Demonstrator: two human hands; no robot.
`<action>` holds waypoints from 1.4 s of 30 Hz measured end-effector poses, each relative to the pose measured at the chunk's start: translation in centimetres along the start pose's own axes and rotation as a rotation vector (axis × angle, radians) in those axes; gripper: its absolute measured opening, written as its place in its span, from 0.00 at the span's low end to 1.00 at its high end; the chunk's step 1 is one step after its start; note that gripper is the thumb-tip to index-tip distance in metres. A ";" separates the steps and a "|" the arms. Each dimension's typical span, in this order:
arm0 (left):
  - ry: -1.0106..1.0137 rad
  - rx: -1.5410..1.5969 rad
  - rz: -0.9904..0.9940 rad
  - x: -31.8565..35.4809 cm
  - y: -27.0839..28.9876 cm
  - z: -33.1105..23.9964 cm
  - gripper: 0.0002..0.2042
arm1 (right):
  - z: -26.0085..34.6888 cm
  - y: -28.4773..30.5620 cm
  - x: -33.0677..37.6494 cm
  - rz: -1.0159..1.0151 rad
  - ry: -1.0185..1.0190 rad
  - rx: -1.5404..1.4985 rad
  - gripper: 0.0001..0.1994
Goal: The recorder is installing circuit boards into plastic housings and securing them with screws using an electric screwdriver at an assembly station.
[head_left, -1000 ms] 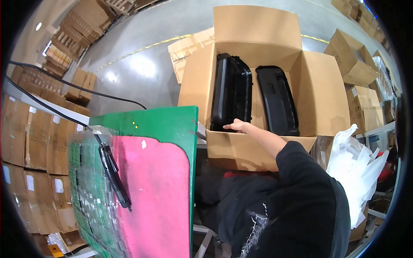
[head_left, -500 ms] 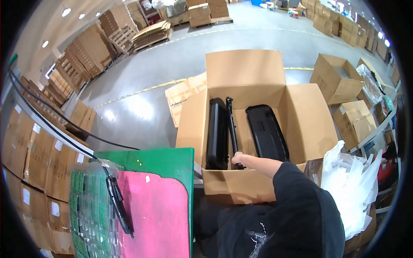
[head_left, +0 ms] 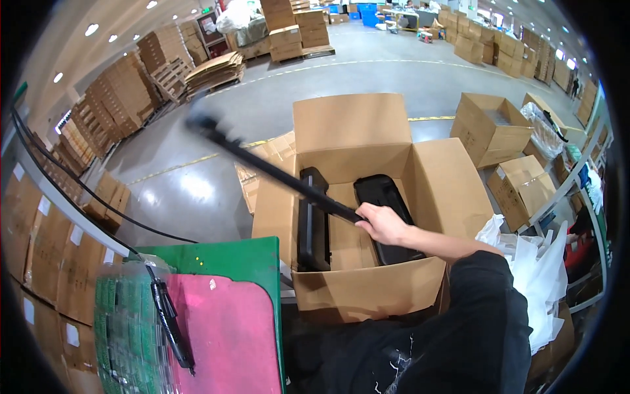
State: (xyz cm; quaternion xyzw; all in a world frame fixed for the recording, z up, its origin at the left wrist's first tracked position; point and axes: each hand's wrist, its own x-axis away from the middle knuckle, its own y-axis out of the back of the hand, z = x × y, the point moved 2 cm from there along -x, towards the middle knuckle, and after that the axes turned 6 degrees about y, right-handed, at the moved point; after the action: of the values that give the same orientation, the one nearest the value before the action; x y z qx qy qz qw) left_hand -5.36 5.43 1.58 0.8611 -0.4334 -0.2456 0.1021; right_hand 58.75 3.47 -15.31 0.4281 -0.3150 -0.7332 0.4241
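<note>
From the head view, our right hand [head_left: 380,223] has its fingers closed around one end of a long black bar [head_left: 275,172], which slants up and out over the left wall of the open cardboard box [head_left: 453,197]. Our left hand is not in view. Two black trays stand in the box: one [head_left: 312,220] near its left wall, one [head_left: 387,213] just under our fist. We judge a firm grip and a slow swing keep the blurred far tip off the box flaps.
</note>
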 end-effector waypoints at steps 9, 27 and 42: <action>-0.240 -0.137 0.552 0.3 -5.5 0.7 0.20 | 14.7 3.3 -8.1 0.148 1.061 0.270 0.07; -0.402 -0.493 0.361 0.1 -5.1 4.0 0.10 | 48.5 -21.9 -27.5 0.099 1.026 0.169 0.19; -0.288 -0.433 0.362 0.1 -4.9 3.9 0.15 | 52.1 -22.5 -27.7 -0.198 1.073 0.313 0.30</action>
State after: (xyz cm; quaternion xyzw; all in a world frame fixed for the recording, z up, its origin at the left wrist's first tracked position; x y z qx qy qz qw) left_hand -3.91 8.44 -3.67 0.6845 -0.5272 -0.4296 0.2628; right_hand 11.78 43.29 -1.25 0.8258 -0.1185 -0.3940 0.3856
